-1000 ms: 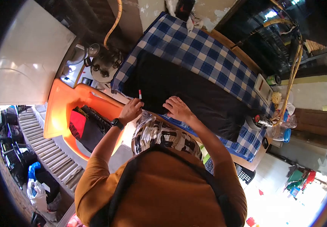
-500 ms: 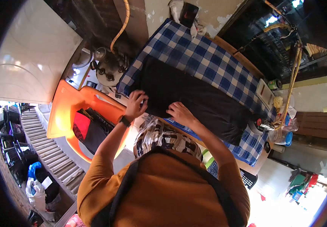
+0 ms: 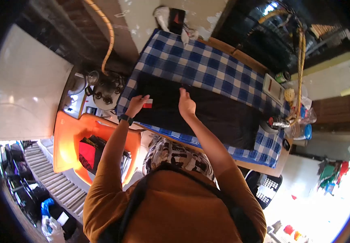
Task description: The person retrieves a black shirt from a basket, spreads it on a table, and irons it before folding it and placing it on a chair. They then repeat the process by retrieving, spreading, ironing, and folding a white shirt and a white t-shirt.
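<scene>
Black garment [image 3: 223, 115] lies lengthwise on blue-and-white checked cloth [image 3: 211, 60], from frame centre toward 3 o'clock. Left hand [image 3: 136, 106] at 10 o'clock, fingertips at red-and-white label [image 3: 147, 103]; can't tell if pinching. Right hand [image 3: 187, 104] at 12 o'clock over garment, fingers extended, close together. Iron [image 3: 269, 126] at 3 o'clock, orange chair [image 3: 67, 139] near 9.

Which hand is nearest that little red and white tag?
The left hand, with the dark watch on its wrist; the right hand is farther along the black cloth.

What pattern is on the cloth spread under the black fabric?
The cloth is checked in blue and white; the head view shows it best.
</scene>
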The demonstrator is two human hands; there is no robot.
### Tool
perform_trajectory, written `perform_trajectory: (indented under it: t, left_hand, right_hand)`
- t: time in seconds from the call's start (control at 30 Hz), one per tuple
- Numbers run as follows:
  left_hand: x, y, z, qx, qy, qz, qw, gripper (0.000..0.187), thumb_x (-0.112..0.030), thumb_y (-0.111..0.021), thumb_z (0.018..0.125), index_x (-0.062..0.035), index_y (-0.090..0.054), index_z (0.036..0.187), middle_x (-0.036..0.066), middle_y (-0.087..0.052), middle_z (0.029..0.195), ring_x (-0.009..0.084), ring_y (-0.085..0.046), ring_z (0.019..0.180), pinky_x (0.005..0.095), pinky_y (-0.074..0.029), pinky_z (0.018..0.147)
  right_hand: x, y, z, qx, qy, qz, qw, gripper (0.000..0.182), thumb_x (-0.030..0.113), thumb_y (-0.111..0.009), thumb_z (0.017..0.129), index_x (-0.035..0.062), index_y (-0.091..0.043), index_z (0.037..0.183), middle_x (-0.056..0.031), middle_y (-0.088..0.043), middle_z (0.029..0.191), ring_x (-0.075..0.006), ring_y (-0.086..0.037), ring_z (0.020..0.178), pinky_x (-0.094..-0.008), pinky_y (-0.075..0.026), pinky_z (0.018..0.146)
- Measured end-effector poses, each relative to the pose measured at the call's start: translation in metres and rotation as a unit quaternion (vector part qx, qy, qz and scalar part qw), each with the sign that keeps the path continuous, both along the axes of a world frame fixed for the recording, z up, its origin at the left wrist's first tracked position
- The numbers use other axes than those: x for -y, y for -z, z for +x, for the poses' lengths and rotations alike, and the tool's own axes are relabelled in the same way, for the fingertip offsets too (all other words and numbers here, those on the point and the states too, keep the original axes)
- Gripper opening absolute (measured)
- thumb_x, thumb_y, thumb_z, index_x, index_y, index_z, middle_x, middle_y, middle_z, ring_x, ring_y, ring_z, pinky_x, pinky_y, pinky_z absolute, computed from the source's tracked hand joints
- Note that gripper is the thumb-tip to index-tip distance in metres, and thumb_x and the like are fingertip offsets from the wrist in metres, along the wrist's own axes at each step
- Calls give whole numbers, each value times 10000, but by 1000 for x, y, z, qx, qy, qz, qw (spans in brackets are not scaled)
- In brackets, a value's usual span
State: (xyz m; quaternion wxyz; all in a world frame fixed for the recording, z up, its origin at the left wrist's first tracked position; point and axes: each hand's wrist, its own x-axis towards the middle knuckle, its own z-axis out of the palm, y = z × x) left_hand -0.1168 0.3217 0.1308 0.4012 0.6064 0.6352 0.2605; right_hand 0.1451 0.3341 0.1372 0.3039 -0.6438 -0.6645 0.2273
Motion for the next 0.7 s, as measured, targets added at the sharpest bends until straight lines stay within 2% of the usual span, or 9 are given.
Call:
perform_trajectory:
  t: [0.07,0.1,0.3,0.37,0.4,0.5,0.57,0.63,0.7]
  left_hand:
    - [1,4,11,-91,-87,67,990,528,-467,-560,893,14,-534,677,213,-546,639,398,-567,652,435,-412,574]
    - [1,7,14,-103,-97,107,984,509,-453,-535,907,15,-558,709,262,-583,742,455,-564,760,472,-422,601]
    - [4,-3,42,-216,-169,157,949,466,-456,-424,954,-29,-564,834,245,-617,758,444,-597,746,510,-460,613]
    - [4,-9,51,-275,-206,119,932,473,-479,-393,957,-56,-575,851,232,-630,763,431,-610,730,513,-474,608]
    - [3,-6,51,-274,-206,120,932,473,-479,-393,957,-56,-575,851,232,-630,763,431,-610,730,513,-474,608]
    - [-3,6,44,-313,-191,119,923,511,-512,-366,953,-60,-583,854,226,-637,784,422,-617,744,499,-486,624]
    - [-7,17,28,-273,-184,139,934,509,-500,-407,946,-32,-598,891,221,-644,822,398,-626,791,459,-492,658]
    - [-2,10,24,-260,-190,156,934,493,-482,-438,943,-19,-602,906,215,-647,821,378,-637,789,432,-497,667]
    - [11,-14,25,-177,-205,65,960,432,-433,-557,907,-5,-612,934,165,-657,776,293,-654,727,357,-500,659]
  right_hand:
    - [9,-5,14,295,-111,-29,948,350,114,-523,866,134,-427,1202,-122,-567,945,-383,-625,740,-471,-527,643]
    - [14,-9,22,288,-97,-34,952,362,89,-531,851,82,-447,1203,-106,-549,975,-311,-604,878,-459,-508,685]
    - [71,-56,176,248,120,169,946,191,130,-538,809,49,-599,971,-116,-582,917,-316,-531,905,-453,-424,796]
    - [98,-46,242,258,197,158,933,281,157,-492,903,-8,-544,1125,-194,-548,1155,-368,-477,1134,-477,-360,978]
    - [114,-35,271,295,201,132,925,405,186,-476,938,-27,-449,1282,-220,-459,1315,-383,-387,1266,-481,-289,1067]
    - [150,-6,339,325,126,59,935,491,223,-465,954,-7,-361,1376,-223,-380,1401,-380,-314,1331,-481,-234,1106]
    - [146,-41,369,349,61,117,928,543,202,-483,919,29,-327,1410,-215,-318,1448,-363,-269,1362,-483,-225,1112]
    - [129,-91,406,373,115,164,906,691,184,-565,762,85,-352,1411,-210,-358,1382,-434,-275,1320,-545,-225,1099]
    - [105,-145,440,411,54,95,905,748,208,-656,682,134,-407,1383,-177,-349,1349,-433,-290,1279,-559,-288,1044]
